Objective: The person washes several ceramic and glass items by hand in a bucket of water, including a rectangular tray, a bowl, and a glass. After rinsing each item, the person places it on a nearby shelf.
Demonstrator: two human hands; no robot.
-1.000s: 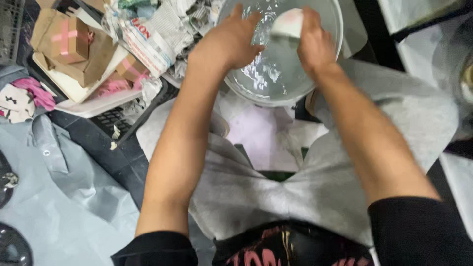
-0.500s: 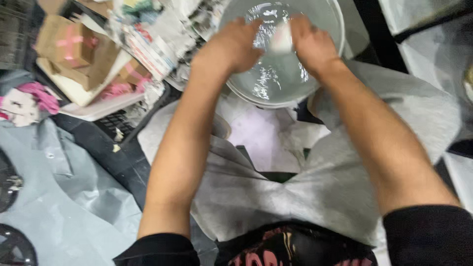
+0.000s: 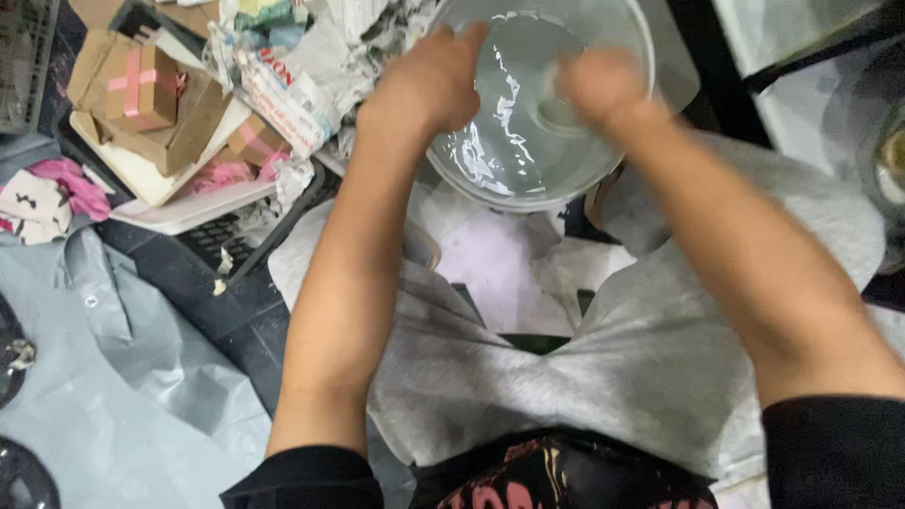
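A large clear glass bowl (image 3: 500, 160) sits beyond my lap at the top centre. My left hand (image 3: 429, 80) grips its left rim, fingers curled over the edge. Blurred by motion, my right hand (image 3: 599, 85) is inside the bowl on the right, closed on a small white pad (image 3: 558, 102) that is pressed against the glass and mostly hidden by my fingers. Both forearms reach forward from black sleeves.
Pale grey fabric (image 3: 603, 377) covers my lap under the bowl. At the left lie cardboard boxes with pink tape (image 3: 141, 85) on a white tray (image 3: 189, 203), crumpled newspaper (image 3: 302, 75), a pink cloth (image 3: 71, 184) and a grey plastic sheet (image 3: 113, 377).
My right hand with the white pad has slid from the bowl's upper rim down and right inside the bowl. The left hand has kept its grip on the rim.
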